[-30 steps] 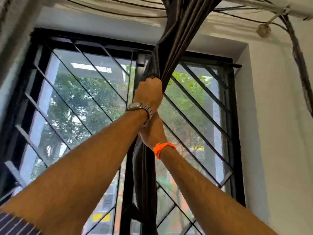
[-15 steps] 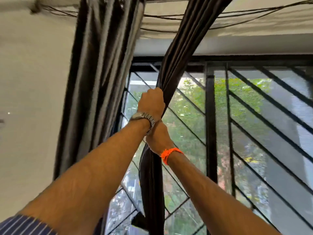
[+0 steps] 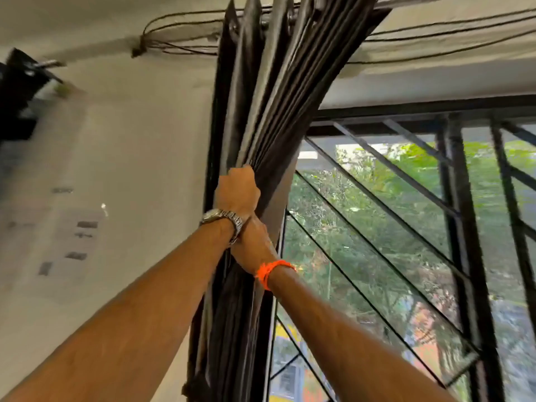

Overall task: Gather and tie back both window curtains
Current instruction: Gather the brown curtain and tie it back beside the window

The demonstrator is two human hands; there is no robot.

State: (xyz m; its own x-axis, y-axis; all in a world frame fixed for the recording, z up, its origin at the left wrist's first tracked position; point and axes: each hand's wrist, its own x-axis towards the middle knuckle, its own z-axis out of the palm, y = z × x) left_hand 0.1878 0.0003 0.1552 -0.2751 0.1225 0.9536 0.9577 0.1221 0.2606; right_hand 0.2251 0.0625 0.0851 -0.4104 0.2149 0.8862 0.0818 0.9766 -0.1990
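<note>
Dark grey curtain, gathered into a pleated bundle at the left edge of the window grille, beside the pale wall. Both arms reach up and forward. Left hand, wearing a metal watch, has its fingers clenched round the folds; right hand, with an orange wrist thread, grips the bundle just below, touching the left wrist

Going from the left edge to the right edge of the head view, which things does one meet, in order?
Black object on the wall → paper sheets on the wall → dark curtain, gripped by the left hand and the right hand → black window grille.
</note>
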